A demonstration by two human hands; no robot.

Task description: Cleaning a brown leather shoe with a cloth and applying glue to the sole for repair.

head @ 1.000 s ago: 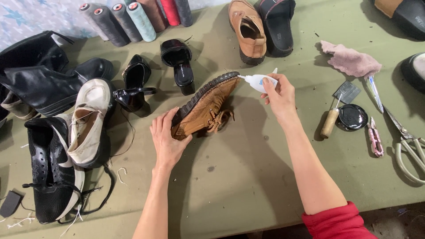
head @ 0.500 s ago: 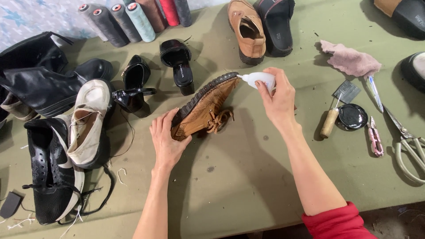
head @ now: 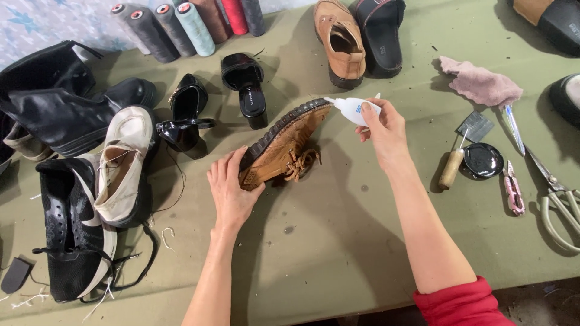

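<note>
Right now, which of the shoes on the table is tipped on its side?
The brown lace-up shoe in the middle, steadied by the left hand, its dark sole edge facing the white bottle. The other shoes rest sole-down.

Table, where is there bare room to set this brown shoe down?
Bare cloth lies in front of the brown shoe, between the left hand and right forearm. Crowded: shoes on the left, such as the white shoe, and tools on the right, around the scissors.
</note>
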